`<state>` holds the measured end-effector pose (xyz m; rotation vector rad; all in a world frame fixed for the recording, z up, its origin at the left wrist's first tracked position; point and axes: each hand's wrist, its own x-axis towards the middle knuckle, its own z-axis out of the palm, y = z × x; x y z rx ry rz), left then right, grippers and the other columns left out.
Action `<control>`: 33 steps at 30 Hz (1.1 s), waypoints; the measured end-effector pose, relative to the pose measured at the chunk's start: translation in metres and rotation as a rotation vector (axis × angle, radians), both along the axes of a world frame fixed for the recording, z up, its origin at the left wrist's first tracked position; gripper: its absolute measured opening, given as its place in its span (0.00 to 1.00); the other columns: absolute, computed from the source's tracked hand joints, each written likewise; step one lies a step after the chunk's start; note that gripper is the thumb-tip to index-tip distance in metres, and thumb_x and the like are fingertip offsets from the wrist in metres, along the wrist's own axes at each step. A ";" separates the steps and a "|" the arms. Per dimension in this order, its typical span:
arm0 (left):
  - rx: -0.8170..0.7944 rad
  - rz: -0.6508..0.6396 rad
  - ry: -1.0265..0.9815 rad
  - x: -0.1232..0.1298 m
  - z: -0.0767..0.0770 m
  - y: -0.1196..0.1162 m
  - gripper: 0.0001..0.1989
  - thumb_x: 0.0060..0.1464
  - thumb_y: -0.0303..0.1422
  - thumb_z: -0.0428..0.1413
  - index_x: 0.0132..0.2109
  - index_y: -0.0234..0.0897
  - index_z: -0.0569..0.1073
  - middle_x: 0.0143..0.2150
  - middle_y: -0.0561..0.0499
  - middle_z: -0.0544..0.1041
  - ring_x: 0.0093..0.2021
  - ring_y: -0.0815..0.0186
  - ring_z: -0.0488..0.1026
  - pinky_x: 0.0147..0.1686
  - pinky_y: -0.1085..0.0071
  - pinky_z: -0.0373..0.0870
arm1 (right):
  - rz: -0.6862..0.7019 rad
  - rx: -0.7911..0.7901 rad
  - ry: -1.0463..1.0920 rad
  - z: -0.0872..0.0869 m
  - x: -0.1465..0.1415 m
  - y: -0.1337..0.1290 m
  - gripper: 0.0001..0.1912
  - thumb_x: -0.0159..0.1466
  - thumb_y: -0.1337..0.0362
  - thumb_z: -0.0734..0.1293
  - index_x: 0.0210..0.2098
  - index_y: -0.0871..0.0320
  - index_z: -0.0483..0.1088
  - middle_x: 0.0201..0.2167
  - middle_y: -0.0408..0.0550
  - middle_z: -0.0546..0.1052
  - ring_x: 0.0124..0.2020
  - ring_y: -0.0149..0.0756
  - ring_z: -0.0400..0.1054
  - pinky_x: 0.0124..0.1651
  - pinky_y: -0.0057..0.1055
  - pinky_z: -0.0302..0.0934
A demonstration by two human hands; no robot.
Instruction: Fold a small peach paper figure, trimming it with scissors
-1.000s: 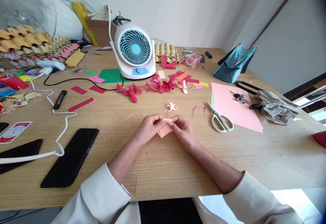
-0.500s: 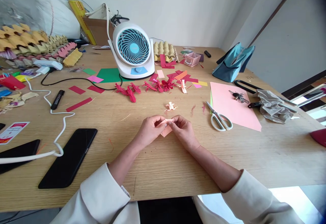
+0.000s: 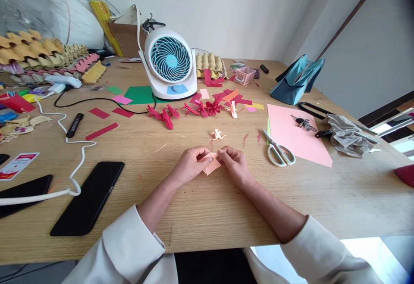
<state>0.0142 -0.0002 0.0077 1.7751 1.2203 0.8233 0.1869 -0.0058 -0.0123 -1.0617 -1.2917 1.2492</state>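
Between my two hands is a small piece of folded peach-pink paper (image 3: 211,166), held just above the wooden table (image 3: 207,215). My left hand (image 3: 192,163) pinches its left side between thumb and fingers. On the opposite side, my right hand (image 3: 235,163) grips the upper right corner with thumb and forefinger. Just beyond my fingertips lies a pale pink cut-paper figure (image 3: 217,135) with thin curled ends. Farther back, several crumpled red paper pieces (image 3: 166,117) lie in a row, with another pale pink paper piece (image 3: 233,110) at its right end.
White-handled scissors (image 3: 278,152) lie right of my hands, beside pink paper sheets (image 3: 297,133) bearing keys (image 3: 305,123). A white fan (image 3: 171,64) stands at the back. To the left are a black phone (image 3: 89,198), a white cable (image 3: 77,180) and a marker (image 3: 74,125).
The folded paper has turned slightly and more of its surface shows. My right fingers have shifted a little to the right along its upper edge. My left hand stays nearly in place.
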 end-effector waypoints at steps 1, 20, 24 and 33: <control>-0.019 -0.003 -0.003 0.000 0.000 0.000 0.10 0.54 0.38 0.56 0.32 0.34 0.74 0.27 0.55 0.71 0.27 0.70 0.64 0.27 0.75 0.58 | -0.012 -0.003 0.013 0.000 0.002 0.002 0.20 0.60 0.48 0.68 0.24 0.58 0.69 0.22 0.43 0.71 0.25 0.30 0.63 0.31 0.29 0.59; -0.382 -0.047 -0.548 0.001 0.001 0.000 0.17 0.50 0.42 0.64 0.41 0.34 0.76 0.37 0.50 0.78 0.37 0.68 0.73 0.39 0.73 0.65 | 0.109 0.066 0.099 0.005 0.007 0.005 0.13 0.61 0.54 0.70 0.41 0.53 0.73 0.32 0.43 0.72 0.31 0.31 0.64 0.38 0.31 0.62; -0.282 -0.028 -0.451 0.001 0.002 -0.001 0.14 0.54 0.42 0.60 0.40 0.34 0.77 0.36 0.50 0.78 0.36 0.66 0.73 0.38 0.73 0.65 | 0.131 0.033 0.079 0.008 0.007 0.003 0.14 0.61 0.52 0.70 0.40 0.55 0.73 0.30 0.43 0.74 0.31 0.32 0.66 0.39 0.31 0.62; -0.168 0.044 -0.327 0.001 -0.002 0.000 0.12 0.52 0.41 0.61 0.37 0.34 0.77 0.33 0.51 0.78 0.35 0.66 0.72 0.35 0.73 0.65 | 0.119 0.050 0.048 0.002 0.002 0.001 0.18 0.58 0.49 0.71 0.29 0.56 0.67 0.22 0.40 0.68 0.24 0.29 0.59 0.29 0.28 0.55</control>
